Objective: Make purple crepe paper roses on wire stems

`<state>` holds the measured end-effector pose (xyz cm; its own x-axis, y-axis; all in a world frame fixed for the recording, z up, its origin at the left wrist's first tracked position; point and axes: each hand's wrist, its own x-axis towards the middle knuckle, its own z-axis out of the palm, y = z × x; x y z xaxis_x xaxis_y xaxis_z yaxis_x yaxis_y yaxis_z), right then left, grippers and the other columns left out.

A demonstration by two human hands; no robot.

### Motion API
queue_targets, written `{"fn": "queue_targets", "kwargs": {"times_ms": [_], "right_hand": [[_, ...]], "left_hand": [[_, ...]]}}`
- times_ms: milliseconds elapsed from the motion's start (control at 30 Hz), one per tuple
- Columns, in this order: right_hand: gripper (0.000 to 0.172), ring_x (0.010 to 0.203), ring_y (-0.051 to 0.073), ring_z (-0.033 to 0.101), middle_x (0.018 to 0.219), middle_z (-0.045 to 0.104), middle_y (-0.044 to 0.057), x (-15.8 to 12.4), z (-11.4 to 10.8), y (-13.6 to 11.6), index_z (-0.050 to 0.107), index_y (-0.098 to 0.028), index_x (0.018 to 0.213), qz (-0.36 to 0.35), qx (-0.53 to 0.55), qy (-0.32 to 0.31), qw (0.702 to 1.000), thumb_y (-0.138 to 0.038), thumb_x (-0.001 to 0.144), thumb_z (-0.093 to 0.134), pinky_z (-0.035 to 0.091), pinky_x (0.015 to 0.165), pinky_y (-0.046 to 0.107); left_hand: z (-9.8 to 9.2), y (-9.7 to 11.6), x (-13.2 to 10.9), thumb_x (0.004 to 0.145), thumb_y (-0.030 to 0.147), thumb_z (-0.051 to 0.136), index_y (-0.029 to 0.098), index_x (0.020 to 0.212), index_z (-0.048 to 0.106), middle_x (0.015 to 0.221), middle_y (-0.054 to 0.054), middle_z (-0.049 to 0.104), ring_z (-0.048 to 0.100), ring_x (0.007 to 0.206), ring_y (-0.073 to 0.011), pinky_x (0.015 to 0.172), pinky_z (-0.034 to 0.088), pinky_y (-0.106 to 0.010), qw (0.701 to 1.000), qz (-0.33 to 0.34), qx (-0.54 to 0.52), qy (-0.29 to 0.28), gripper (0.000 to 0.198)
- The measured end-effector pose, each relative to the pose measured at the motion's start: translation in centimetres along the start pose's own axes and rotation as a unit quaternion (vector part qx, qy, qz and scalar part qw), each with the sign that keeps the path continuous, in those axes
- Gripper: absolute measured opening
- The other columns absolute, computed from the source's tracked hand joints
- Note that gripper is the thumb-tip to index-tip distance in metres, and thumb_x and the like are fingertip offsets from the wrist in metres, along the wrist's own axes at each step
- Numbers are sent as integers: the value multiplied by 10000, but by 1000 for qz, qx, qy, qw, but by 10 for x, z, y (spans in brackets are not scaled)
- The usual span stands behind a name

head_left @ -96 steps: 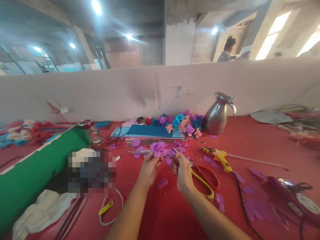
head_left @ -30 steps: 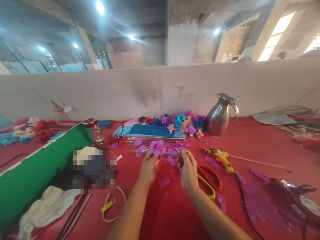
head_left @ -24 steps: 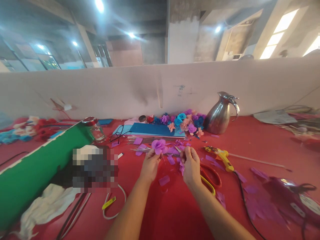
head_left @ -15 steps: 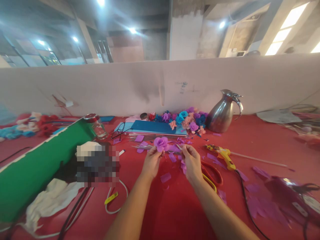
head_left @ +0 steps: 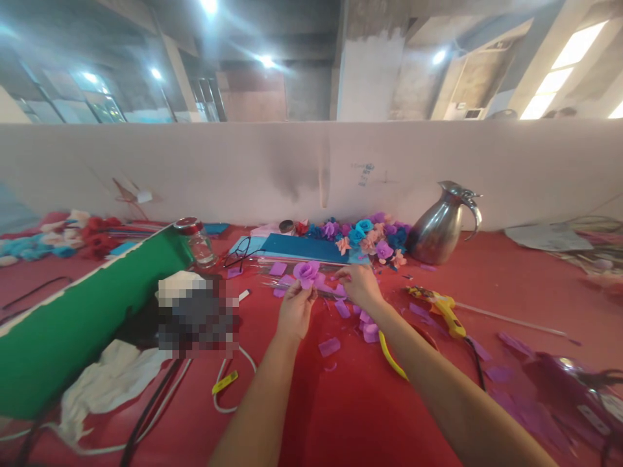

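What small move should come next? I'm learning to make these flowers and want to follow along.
Probably pinching up one loose purple petal piece with the right hand and bringing it to the purple flower. The left hand holds that flower up by its base, while the right reaches out over the cut pieces scattered just beyond it.

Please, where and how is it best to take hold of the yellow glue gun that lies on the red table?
Probably by its yellow handle. The glue gun lies flat on the red table, to the right of the right hand, with its nozzle end toward the far left and its black cord trailing toward the near side. Come from above and from the right, closing the grip across the handle, clear of the nozzle.
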<state>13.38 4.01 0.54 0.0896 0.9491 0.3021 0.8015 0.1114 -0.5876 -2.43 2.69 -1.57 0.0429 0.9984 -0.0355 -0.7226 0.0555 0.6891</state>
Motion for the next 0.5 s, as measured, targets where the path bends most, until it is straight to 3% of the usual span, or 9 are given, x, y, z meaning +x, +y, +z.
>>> {"fn": "queue_targets", "kwargs": {"times_ms": [233, 500], "right_hand": [[151, 993, 296, 523, 874, 702, 132, 16, 40, -12, 699, -161, 693, 27, -147, -93, 984, -110, 745, 567, 341, 801, 377], [204, 1044, 280, 485, 959, 693, 68, 20, 41, -8, 675, -219, 862, 55, -177, -110, 976, -107, 755, 542, 309, 812, 388]], "left_hand": [[-13, 5, 10, 557, 215, 789, 160, 576, 592, 529, 44, 548, 458, 530, -61, 530, 345, -201, 999, 36, 19, 0, 206], [-13, 14, 14, 533, 220, 815, 156, 581, 590, 551, 32, 548, 451, 541, -65, 526, 332, -205, 998, 50, -27, 1, 239]]}}
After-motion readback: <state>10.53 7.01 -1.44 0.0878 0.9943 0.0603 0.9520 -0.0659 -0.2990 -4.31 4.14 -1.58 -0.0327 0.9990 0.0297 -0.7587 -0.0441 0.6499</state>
